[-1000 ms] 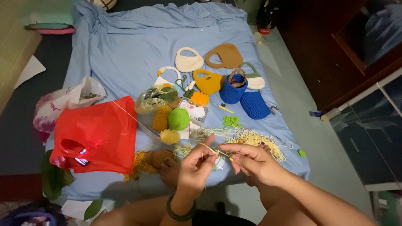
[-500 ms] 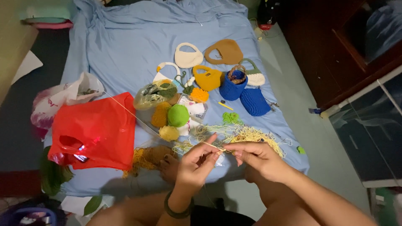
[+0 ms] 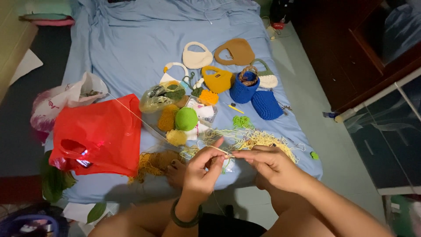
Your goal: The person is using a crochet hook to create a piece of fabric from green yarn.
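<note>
Yellow yarn strand, light and limp, we pinch between left hand and right hand fingertips, grips pressed together.

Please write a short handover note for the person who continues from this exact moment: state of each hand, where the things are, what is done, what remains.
Left hand: grip pinched on a thin hook, yarn strand running from it toward the red plastic bag.
Right hand: grip pinches the yarn at the hook tip.
On the blue sheet: green yarn ball, loose yellow yarn pile, blue crocheted bags.
Done: several small bags lie finished.
Left: the piece between the hands is too small to judge.
</note>
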